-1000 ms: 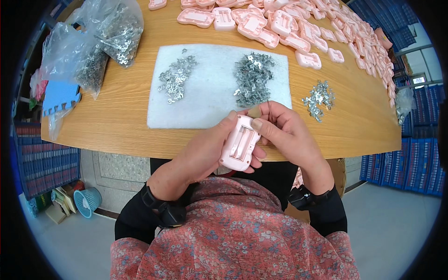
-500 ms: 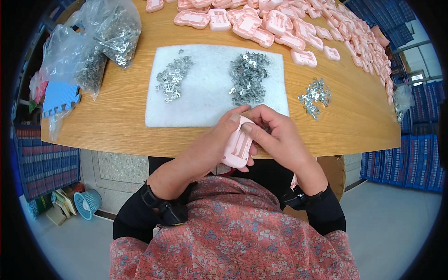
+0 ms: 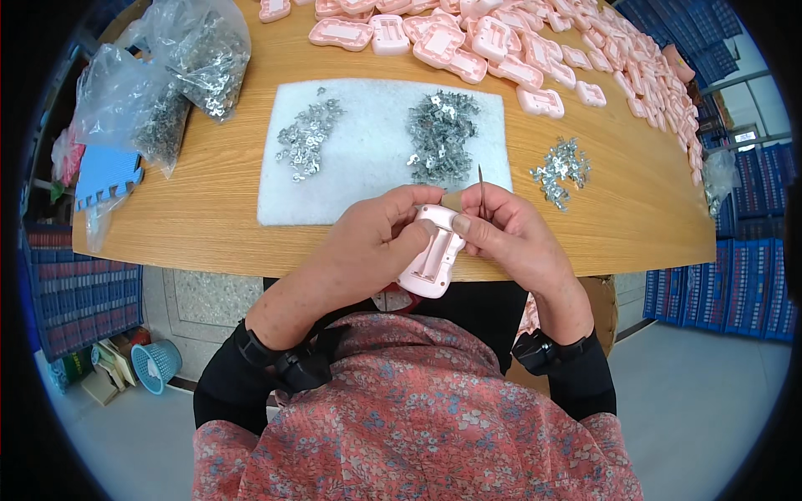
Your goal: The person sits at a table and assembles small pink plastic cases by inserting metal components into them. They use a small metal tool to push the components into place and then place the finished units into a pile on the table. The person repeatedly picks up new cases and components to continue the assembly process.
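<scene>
My left hand (image 3: pixel 368 242) grips a pink plastic battery-compartment casing (image 3: pixel 427 284) by its left side, thumb over the open compartment. The casing hangs just off the table's near edge, compartment side up. My right hand (image 3: pixel 526 246) is closed round a thin dark pointed tool (image 3: pixel 481 185), its tip up; its exact kind I cannot make out. The right thumb rests at the casing's upper right end. Something tan (image 3: pixel 452 200) shows between the fingertips. Beyond the hands, a white padded sheet (image 3: pixel 368 184) bears a left pile (image 3: pixel 307 142) and a right pile (image 3: pixel 443 138) of small metal contact pieces.
A third metal pile (image 3: pixel 561 171) lies on the wooden table (image 3: pixel 635 209), right of the sheet. Many pink casings (image 3: pixel 501 42) crowd the far side and right. Clear bags of metal pieces (image 3: pixel 205 67) and a blue foam mat (image 3: pixel 104 175) sit at left.
My right hand has drawn slightly right and turned, and the pointed tool now shows upright in it. My left thumb has moved down onto the compartment.
</scene>
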The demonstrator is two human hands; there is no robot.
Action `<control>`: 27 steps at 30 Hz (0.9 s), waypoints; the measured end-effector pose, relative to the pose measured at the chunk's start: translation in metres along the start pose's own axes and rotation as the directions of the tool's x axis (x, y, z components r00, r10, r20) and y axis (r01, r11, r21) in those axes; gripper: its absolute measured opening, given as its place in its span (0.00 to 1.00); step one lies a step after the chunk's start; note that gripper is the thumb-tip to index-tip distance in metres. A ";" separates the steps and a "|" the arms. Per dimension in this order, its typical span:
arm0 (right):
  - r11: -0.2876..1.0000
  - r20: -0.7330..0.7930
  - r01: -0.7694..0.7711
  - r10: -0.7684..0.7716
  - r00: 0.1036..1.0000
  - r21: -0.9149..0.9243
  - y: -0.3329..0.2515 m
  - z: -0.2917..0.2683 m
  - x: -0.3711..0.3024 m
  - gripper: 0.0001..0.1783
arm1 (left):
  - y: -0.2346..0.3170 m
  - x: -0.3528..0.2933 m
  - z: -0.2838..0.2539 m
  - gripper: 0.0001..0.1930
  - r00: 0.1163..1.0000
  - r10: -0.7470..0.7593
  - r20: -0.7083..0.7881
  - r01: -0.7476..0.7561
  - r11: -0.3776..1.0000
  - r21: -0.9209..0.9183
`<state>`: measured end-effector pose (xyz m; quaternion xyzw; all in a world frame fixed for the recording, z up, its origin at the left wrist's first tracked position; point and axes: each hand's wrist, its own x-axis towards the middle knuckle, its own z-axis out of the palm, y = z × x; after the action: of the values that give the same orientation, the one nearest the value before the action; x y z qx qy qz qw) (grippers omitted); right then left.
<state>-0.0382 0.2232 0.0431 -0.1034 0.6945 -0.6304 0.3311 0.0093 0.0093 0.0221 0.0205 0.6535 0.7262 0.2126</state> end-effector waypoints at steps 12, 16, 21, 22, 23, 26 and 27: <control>0.970 -0.157 0.216 -0.232 0.960 -0.110 -0.002 0.011 0.001 0.10 | 0.007 0.007 0.021 0.29 0.989 -0.104 0.104 0.146 0.775 -0.615; 0.799 -0.189 0.331 -0.475 0.860 -0.501 0.010 0.003 0.001 0.11 | -0.009 0.014 0.011 0.29 0.992 -0.061 0.109 0.114 0.800 -0.589; 0.634 -0.133 0.209 -0.447 0.885 -0.744 0.011 0.006 -0.012 0.13 | -0.010 0.015 0.010 0.27 0.991 -0.102 0.086 0.134 0.767 -0.628; 0.603 -0.134 0.202 -0.464 0.875 -0.771 0.013 0.007 -0.014 0.14 | -0.010 0.015 0.010 0.27 0.991 -0.103 0.085 0.134 0.762 -0.633; 0.570 -0.132 0.197 -0.484 0.865 -0.798 0.015 0.009 -0.015 0.16 | -0.010 0.016 0.010 0.27 0.991 -0.110 0.081 0.136 0.765 -0.629; 0.522 -0.116 0.204 -0.517 0.848 -0.828 0.016 0.015 -0.015 0.19 | -0.009 0.016 0.010 0.27 0.990 -0.123 0.071 0.141 0.774 -0.617; 0.515 -0.109 0.211 -0.523 0.845 -0.831 0.016 0.016 -0.014 0.20 | -0.009 0.016 0.010 0.27 0.990 -0.123 0.070 0.140 0.777 -0.613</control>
<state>-0.0135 0.2214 0.0329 -0.2734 0.9072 -0.3191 -0.0217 0.0003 0.0252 0.0106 -0.0862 0.3778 0.8825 0.2665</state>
